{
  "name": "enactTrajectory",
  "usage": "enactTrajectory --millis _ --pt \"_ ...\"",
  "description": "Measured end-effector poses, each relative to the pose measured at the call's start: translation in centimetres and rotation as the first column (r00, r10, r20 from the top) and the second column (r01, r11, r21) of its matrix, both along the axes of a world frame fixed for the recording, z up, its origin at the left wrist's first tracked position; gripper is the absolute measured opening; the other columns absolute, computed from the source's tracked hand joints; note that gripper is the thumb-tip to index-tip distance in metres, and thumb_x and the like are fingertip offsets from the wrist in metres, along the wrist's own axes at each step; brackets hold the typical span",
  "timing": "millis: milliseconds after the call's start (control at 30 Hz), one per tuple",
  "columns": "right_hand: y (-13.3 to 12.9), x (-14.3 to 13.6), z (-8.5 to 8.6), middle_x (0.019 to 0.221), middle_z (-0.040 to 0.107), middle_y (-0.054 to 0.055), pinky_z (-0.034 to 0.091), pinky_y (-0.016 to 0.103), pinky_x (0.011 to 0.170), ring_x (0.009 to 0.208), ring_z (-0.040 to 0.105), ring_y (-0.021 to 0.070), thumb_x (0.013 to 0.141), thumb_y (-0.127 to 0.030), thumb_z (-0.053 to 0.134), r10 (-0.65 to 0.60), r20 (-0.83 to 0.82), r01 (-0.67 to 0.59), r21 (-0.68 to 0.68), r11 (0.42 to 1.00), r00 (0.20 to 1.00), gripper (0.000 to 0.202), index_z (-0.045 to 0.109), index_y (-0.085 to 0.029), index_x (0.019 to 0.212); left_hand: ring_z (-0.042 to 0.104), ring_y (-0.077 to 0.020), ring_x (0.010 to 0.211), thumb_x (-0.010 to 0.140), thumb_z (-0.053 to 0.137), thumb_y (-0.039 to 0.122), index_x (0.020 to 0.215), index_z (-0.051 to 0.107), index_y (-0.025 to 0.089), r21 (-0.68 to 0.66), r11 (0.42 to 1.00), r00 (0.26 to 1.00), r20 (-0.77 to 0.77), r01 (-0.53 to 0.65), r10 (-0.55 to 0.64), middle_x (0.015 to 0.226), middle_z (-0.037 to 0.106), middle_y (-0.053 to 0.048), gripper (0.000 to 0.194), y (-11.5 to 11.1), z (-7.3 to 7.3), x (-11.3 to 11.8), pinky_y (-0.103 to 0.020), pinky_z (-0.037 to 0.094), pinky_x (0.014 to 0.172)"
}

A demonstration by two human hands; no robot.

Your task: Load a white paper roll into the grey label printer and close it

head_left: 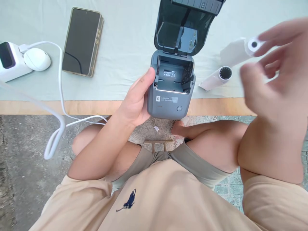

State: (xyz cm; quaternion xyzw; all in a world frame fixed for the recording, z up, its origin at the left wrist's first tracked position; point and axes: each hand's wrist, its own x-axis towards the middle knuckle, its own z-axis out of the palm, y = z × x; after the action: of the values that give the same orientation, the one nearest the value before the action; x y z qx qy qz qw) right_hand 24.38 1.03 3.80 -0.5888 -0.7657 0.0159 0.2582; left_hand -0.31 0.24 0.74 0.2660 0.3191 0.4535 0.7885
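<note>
A dark grey label printer (168, 102) is tilted up over the table's front edge, its smoky see-through lid (185, 29) swung fully up. The paper bay inside shows no roll. My left hand (139, 99) grips the printer's left side, thumb near the bay's rim. To the right, my right hand (276, 67) hovers with thumb and fingers apart, slightly smeared by motion. Its fingertips come close to the end of a white paper roll (254, 45) lying at the back; contact is hard to judge. A second white roll with a dark, toothed-looking core (225, 73) lies nearer the printer.
At the left, a phone (83, 41) lies on a box of similar size on the pale tablecloth (125, 38). Beside it are a white device with a dark screen (7, 55) and a white rounded object (37, 59). A white cable (61, 123) loops over the wooden table edge (216, 106).
</note>
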Motion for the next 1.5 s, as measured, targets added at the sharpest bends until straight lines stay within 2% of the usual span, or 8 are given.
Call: enactTrajectory --millis 200,367,533,633,767,900,1067,1500 --pt "0.0 -2.9 -0.8 0.111 0.048 0.011 0.042 0.029 0.068 0.095 0.054 0.0162 0.083 -0.041 0.055 0.071 0.245 0.018 -0.345 0.939 0.967 0.047 0.052 -0.027 0.128 0.055 -0.0225 0.132 0.096 0.037 0.04 0.105 0.068 0.016 0.008 1.0 1.0 -0.002 -0.021 0.021 0.103 0.074 -0.004 0.04 0.0 0.0 0.0 -0.034 0.054 0.106" --pt "0.8 -2.5 -1.6 0.101 0.055 0.003 0.044 0.026 0.07 0.089 0.053 0.0112 0.074 -0.024 0.066 0.081 -0.265 -0.162 -0.3 0.94 0.961 0.067 0.035 -0.033 0.133 0.062 -0.0251 0.123 0.095 0.039 0.047 0.116 0.064 0.017 0.075 0.996 0.999 0.035 0.038 -0.041 0.122 0.069 -0.005 0.045 0.2 -1.2 -0.5 -0.038 0.056 0.103" --pt "1.5 -3.0 -1.0 0.105 0.059 -0.003 0.049 0.022 0.066 0.09 0.059 0.0092 0.062 -0.017 0.071 -0.156 -0.91 -0.335 -0.295 0.895 0.384 0.064 0.043 -0.033 0.118 0.065 -0.0222 0.117 0.095 0.035 0.046 0.121 0.06 0.018 0.092 0.993 0.995 0.069 0.072 -0.078 0.125 0.067 -0.007 0.047 0.5 -2.2 -0.9 -0.035 0.058 0.1" --pt "1.5 -3.6 0.0 0.105 0.06 0.0 0.051 0.023 0.06 0.081 0.06 0.0092 0.065 -0.021 0.06 -0.327 -0.905 -0.32 -0.405 0.856 0.271 0.044 0.054 -0.026 0.108 0.066 -0.0195 0.115 0.095 0.036 0.043 0.119 0.061 0.019 0.069 0.994 0.995 0.048 0.085 -0.088 0.122 0.068 -0.004 0.042 0.6 -2.1 -0.9 -0.033 0.059 0.098" --pt "0.7 -5.1 0.7 0.128 0.052 -0.007 0.055 0.027 0.092 0.101 0.058 0.0089 0.073 -0.017 0.064 0.036 -0.891 -0.234 -0.079 0.969 0.452 0.049 0.056 -0.032 0.119 0.069 -0.0211 0.108 0.09 0.048 0.047 0.115 0.06 0.02 0.12 0.99 0.997 0.029 0.069 -0.073 0.116 0.069 -0.005 0.039 0.5 -1.8 -0.9 -0.032 0.061 0.091" --pt "0.4 -6.8 0.5 0.113 0.055 -0.003 0.048 0.025 0.075 0.1 0.056 0.0112 0.075 -0.018 0.07 0.411 -0.551 -0.331 0.245 0.912 0.726 0.042 0.053 -0.031 0.111 0.071 -0.0218 0.1 0.082 0.066 0.036 0.115 0.055 0.02 0.185 0.981 0.998 -0.036 0.063 -0.057 0.111 0.07 -0.006 0.038 0.2 -1.7 -0.8 -0.028 0.063 0.077" --pt "1.1 -7.8 0.4 0.091 0.061 -0.001 0.046 0.029 0.072 0.088 0.058 0.0122 0.075 -0.01 0.065 0.353 -0.207 -0.319 0.182 0.93 0.913 0.024 0.045 -0.019 0.083 0.07 -0.0223 0.102 0.078 0.07 0.028 0.117 0.051 0.022 0.192 0.979 0.996 -0.063 0.076 -0.065 0.114 0.069 -0.005 0.044 -0.2 -1.4 -1.0 -0.027 0.062 0.075" --pt "-0.5 -8.3 0.3 0.079 0.065 -0.003 0.043 0.032 0.071 0.081 0.063 0.014 0.079 -0.014 0.063 0.475 -0.013 -0.433 0.393 0.812 0.88 0.008 0.057 -0.019 0.082 0.065 -0.0246 0.106 0.081 0.06 0.048 0.106 0.056 0.025 0.11 0.994 0.999 0.031 0.02 -0.024 0.107 0.068 -0.005 0.034 -0.1 -1.1 -0.9 -0.032 0.058 0.072"
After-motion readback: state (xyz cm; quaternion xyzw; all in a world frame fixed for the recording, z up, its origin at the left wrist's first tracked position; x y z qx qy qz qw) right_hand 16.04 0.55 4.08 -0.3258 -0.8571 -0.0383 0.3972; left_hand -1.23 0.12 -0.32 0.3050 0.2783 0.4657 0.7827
